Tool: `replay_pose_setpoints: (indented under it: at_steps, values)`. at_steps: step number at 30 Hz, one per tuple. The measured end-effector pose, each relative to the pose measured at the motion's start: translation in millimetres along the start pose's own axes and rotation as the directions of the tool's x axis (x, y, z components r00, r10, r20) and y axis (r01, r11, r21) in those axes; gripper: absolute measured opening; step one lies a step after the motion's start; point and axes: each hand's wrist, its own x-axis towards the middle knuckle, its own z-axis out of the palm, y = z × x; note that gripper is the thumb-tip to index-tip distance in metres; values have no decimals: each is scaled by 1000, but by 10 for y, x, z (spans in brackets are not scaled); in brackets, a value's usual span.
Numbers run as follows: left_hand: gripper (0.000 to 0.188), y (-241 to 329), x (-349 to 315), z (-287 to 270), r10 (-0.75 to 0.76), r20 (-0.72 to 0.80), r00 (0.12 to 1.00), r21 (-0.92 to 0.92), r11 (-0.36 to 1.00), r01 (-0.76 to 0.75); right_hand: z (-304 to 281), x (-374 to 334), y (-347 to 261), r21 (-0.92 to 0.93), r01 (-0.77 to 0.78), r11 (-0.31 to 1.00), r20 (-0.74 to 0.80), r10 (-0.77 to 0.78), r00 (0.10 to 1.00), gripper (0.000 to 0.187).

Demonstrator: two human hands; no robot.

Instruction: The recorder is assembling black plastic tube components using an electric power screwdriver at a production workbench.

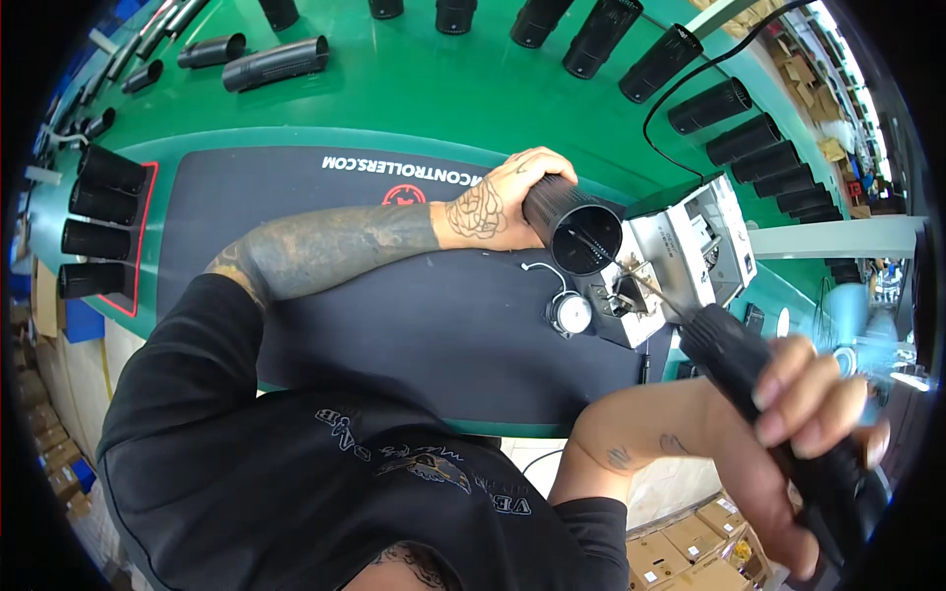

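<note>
My left hand (498,202) is closed round a black cylindrical housing (554,205), whose open end faces toward me and the right. Some inner detail shows inside its mouth, too dark to make out. My right hand (808,414) grips a black electric screwdriver (734,355) at the right, slightly blurred. Its thin bit reaches up and left to the front of a silver screw feeder (680,241); I cannot tell whether the tip touches it. Just left of the feeder lies a small round part with a white face (571,313) and a short white wire.
A dark mat (394,325) covers the near part of the green table (394,89). Several black cylinders (603,37) stand in a curve along the far and right sides. More cylinders (99,236) are grouped at the left. A black cable (655,108) arcs behind the feeder.
</note>
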Motion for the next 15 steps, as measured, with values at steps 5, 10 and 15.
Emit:
replay_pose_setpoints:
  at_steps: [5,10,15]
  values:
    - [65,-8,19,15,1,-1,1000,-5,1000,-1,64,-18,346,-3,-48,999,78,48,996,80]
    - [63,6,21,4,-6,-4,1000,-26,1000,6,14,-4,430,42,-111,993,169,103,980,83]
    - [63,7,16,2,5,-4,1000,10,1000,-5,200,-46,472,16,-61,998,87,60,994,83]
